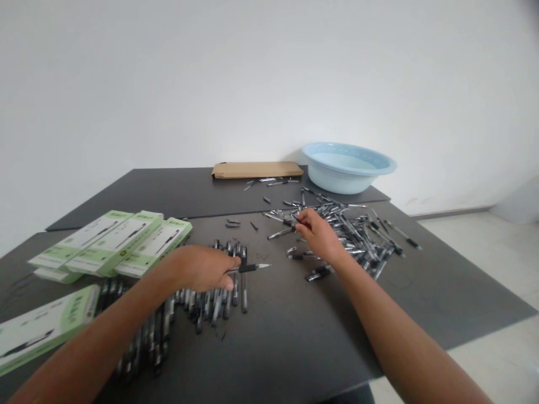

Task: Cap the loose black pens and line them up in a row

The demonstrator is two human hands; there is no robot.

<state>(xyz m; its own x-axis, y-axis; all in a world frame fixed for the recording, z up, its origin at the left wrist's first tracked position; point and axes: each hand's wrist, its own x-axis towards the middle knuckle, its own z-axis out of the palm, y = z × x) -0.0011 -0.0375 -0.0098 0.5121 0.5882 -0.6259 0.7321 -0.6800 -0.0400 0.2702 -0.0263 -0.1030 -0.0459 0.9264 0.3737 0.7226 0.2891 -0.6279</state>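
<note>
My left hand (202, 268) is closed around a black pen (251, 267) whose uncapped silver tip points right, just above a row of several pens (210, 300) laid side by side on the dark table (295, 336). My right hand (319, 233) reaches further out, its fingers pinched on something small I cannot make out at the near edge of a loose heap of pens (357, 233). A few stray caps (233, 223) lie between the two hands.
Green and white pen boxes (113, 241) are stacked at the left, with another box (40, 328) at the near left edge. A light blue basin (347, 166) and a flat brown cardboard box (256, 169) sit at the table's far side by the white wall.
</note>
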